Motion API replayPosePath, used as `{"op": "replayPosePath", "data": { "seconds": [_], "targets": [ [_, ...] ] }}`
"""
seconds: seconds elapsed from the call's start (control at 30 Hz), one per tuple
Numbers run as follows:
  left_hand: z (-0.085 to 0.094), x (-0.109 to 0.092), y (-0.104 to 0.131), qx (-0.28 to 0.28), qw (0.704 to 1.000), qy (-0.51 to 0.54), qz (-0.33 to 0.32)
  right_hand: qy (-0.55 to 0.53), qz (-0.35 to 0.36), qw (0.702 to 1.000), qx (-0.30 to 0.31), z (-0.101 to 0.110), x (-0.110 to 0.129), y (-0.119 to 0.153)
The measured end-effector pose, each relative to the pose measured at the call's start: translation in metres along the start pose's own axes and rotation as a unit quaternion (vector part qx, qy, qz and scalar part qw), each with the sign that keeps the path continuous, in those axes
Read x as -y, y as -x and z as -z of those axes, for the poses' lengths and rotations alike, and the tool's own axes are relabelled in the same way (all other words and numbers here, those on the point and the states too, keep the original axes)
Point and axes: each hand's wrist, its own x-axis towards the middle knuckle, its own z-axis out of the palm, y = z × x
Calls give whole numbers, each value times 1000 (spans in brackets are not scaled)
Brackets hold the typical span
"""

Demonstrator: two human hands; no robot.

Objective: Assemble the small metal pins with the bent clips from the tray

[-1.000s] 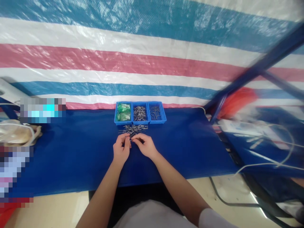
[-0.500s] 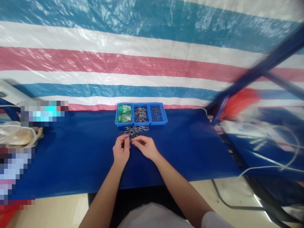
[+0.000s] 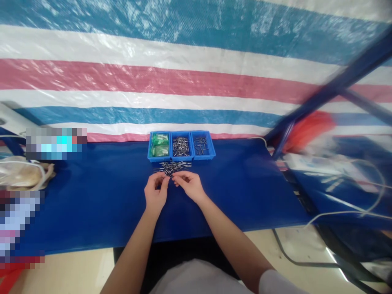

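Note:
Fingertips nearly meeting, my left hand and my right hand are both closed in a pinch at the near edge of a loose pile of thin metal pins. Whatever sits between the fingertips is too small to make out. Behind the pile stand three joined blue bins. The left bin holds green packets, the middle bin is full of metal pins, and the right bin has fewer, thin pins.
The bins stand on a blue table in front of a striped plastic sheet. A plastic bag lies at the left. At the right are a blue metal frame, a red bag and a white cable.
My right hand's fingertips have shifted slightly up and right, and my left hand's thumb has tilted toward them. The view has moved slightly.

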Motion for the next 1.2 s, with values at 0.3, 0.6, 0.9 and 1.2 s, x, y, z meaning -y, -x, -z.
{"op": "replayPosePath", "data": {
  "seconds": [0.3,0.6,0.9,1.2],
  "targets": [
    [1,-12,1,-37,996,-78,5,-55,-23,998,-14,3,-3,-3],
    [1,-8,3,-43,994,-97,-8,-71,-31,997,-2,4,-5,-4],
    [2,-16,-1,-35,995,-92,-12,-115,-7,992,-51,7,-10,-8],
    [2,-12,-2,-14,997,-73,-13,56,130,990,-20,9,-8,-6]
  ]
}}
